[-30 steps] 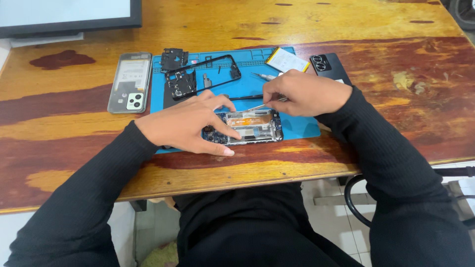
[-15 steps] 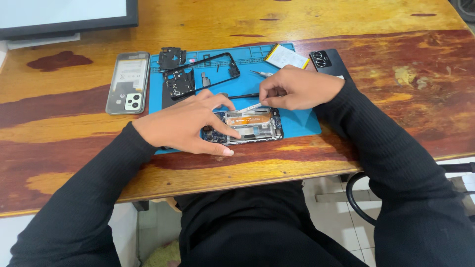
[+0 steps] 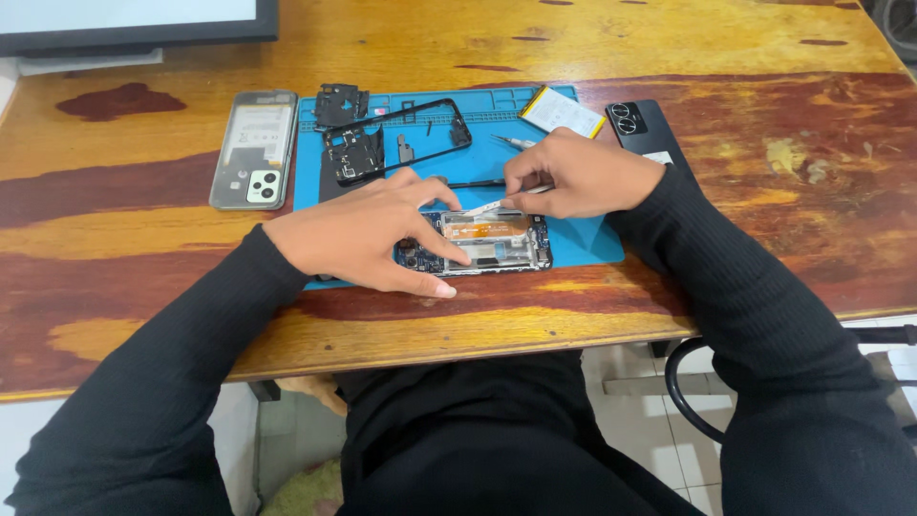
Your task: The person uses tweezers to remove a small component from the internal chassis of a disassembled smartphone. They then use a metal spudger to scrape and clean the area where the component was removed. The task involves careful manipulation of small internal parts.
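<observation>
An opened phone body (image 3: 492,242) lies on the blue work mat (image 3: 583,239), its boards and an orange flex showing. My left hand (image 3: 368,234) presses down on its left end, fingers spread across the frame. My right hand (image 3: 578,174) pinches metal tweezers (image 3: 497,203) whose tip points left, touching the top edge of the phone's inside. Both arms wear black sleeves.
On the mat's far part lie a black phone frame (image 3: 420,134), black inner covers (image 3: 349,129), a second pair of tweezers (image 3: 513,141) and a battery (image 3: 562,112). A phone back cover (image 3: 254,148) lies left of the mat, a dark phone (image 3: 642,129) on its right. A monitor base (image 3: 134,24) stands far left.
My right hand has shifted slightly left with the tweezers toward the phone's upper edge. My left hand stays pressed on the phone.
</observation>
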